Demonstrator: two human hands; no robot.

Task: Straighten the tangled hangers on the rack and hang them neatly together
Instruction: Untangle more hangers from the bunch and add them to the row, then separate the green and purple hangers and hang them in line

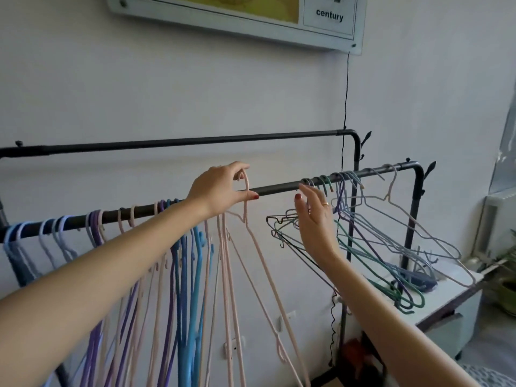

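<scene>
A black rack rail [275, 188] runs across the view, rising to the right. My left hand [220, 188] pinches the hook of a pale pink hanger [258, 247] over the middle of the rail. On the rail's left part hang several pink, blue and purple hangers [184, 275], close together. My right hand [314, 216] is raised with fingers straight, just in front of a tangled bunch of green, purple and grey hangers [371, 247] at the rail's right end. It holds nothing.
A second, higher black rail [181, 142] runs behind, close to the white wall. A black cable [345, 107] hangs from a framed poster [251, 18]. A white cabinet [446, 311] and a plant [508, 286] stand at the right.
</scene>
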